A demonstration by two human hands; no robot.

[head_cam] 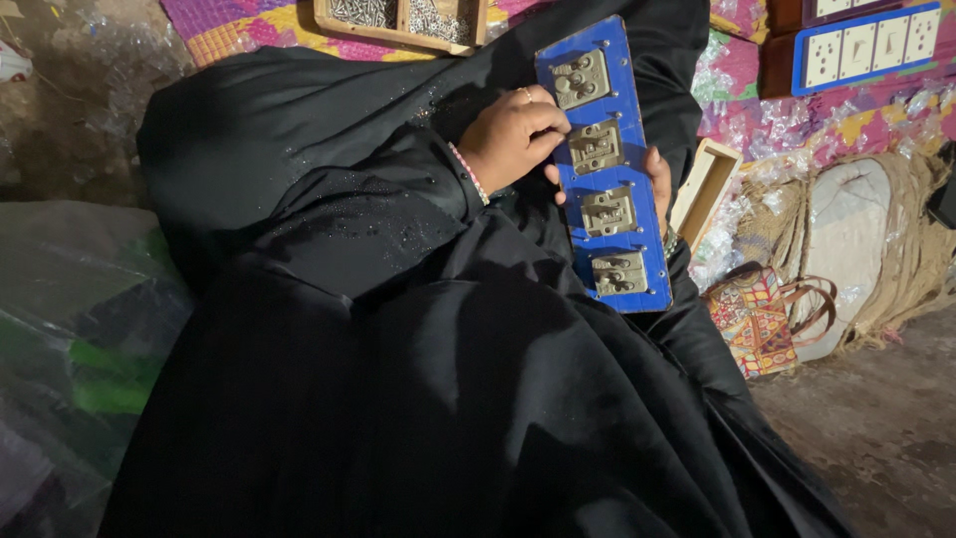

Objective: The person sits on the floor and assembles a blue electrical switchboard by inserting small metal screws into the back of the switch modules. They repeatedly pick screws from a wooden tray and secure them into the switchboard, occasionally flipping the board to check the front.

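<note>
Left hand: the left hand (511, 134) lies curled on the long blue rectangular switch board (602, 164), fingertips pressed at the second metal-backed switch unit (596, 146) from the top; fingers bent, pinching at that unit; whether anything small sits between them cannot be told. A ring shows on one finger, a pink-and-white bangle (469, 172) at the wrist.
Right hand: the right hand (659, 179) is mostly hidden behind the board; only fingertips show, wrapped round its right edge, gripping it.
Blue board: held tilted over the lap, above the black garment (398, 329), back side up; four brass-coloured switch units run along it in a row.
Wooden tray: a compartmented wooden tray of small silvery screws (403, 18) lies beyond the lap on the patterned pink cloth (249, 25).
Second board: a blue-edged board with white switch faces (866, 47) lies at upper right, well apart.
Small box: an open pale wooden box (705, 184) sits just right of the held board.
Bag: a patterned handbag with brown handles (757, 317) rests on the floor at right.
</note>
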